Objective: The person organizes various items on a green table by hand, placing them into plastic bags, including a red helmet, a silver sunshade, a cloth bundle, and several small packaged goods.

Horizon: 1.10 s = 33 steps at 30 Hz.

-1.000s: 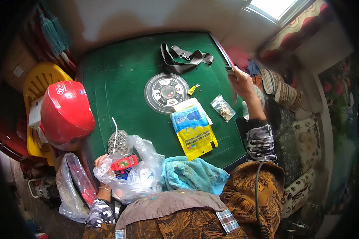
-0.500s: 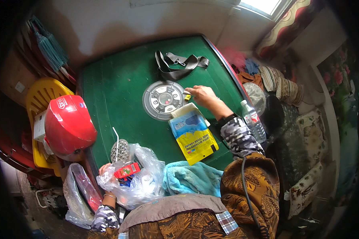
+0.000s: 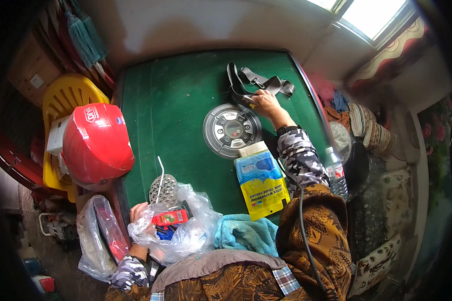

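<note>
My right hand (image 3: 267, 106) reaches over the green table (image 3: 165, 115), its fingers pinched on a small grey-and-yellow thing (image 3: 251, 103) too small to name. It is right by a grey strap (image 3: 236, 83) with a metal clip. Below that hand lies a blue-and-yellow packet (image 3: 260, 185) with a pale sheet sticking out at its top. My left hand (image 3: 137, 213) is closed on the left side of a clear plastic bag (image 3: 201, 220), which partly hides it. In the bag show a red packet (image 3: 170, 217) and blue items.
A round control panel (image 3: 232, 131) is set in the table. A perforated metal disc with a white handle (image 3: 164, 190) lies above the bag, a light-blue towel (image 3: 246, 233) beside it. A red helmet (image 3: 98, 145) is at left, a water bottle (image 3: 335, 173) at the right edge.
My right hand has moved from beside the round panel up and away to the strap, still pinching the small thing. My left hand stays at the bag. The view has shifted.
</note>
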### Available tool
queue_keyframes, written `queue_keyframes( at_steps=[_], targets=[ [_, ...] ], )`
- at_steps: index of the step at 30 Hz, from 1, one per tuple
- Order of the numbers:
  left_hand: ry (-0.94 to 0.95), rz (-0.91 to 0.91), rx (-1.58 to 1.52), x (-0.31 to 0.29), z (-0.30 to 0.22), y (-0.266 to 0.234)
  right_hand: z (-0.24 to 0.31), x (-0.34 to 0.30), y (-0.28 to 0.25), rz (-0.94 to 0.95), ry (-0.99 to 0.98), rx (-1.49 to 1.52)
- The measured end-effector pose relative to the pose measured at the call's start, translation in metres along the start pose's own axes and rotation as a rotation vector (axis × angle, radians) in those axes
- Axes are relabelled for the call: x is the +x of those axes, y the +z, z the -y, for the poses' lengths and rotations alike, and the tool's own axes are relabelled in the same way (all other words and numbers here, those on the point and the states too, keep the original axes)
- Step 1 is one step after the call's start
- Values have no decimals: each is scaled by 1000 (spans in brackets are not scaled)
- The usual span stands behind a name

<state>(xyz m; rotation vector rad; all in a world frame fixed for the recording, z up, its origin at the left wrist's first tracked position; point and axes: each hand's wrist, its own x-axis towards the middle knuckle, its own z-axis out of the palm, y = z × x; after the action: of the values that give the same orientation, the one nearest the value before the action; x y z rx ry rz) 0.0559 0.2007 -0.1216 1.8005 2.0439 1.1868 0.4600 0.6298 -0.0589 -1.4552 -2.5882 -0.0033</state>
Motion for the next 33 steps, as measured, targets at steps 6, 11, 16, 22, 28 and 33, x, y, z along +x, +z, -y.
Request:
queue_keyframes(
  at_steps=[6,11,16,22,28,33],
  targets=[
    [35,23,14,6,-11,-4,4,-1,-47,-218,-118,100],
    [129,-7,67,2,-2,-4,56,-46,-199,-309,-8,491],
    [181,108,77,-11,39,6,95,-125,-287,-299,14,697],
    [150,152,-102,10,26,1,137,-230,-346,-402,63,627],
    [-143,13,-668,52,-2,-56,205,-320,-405,-458,-42,675],
    [345,311,-850,72,-208,-112,248,-362,-408,-505,-234,646]
  ],
)
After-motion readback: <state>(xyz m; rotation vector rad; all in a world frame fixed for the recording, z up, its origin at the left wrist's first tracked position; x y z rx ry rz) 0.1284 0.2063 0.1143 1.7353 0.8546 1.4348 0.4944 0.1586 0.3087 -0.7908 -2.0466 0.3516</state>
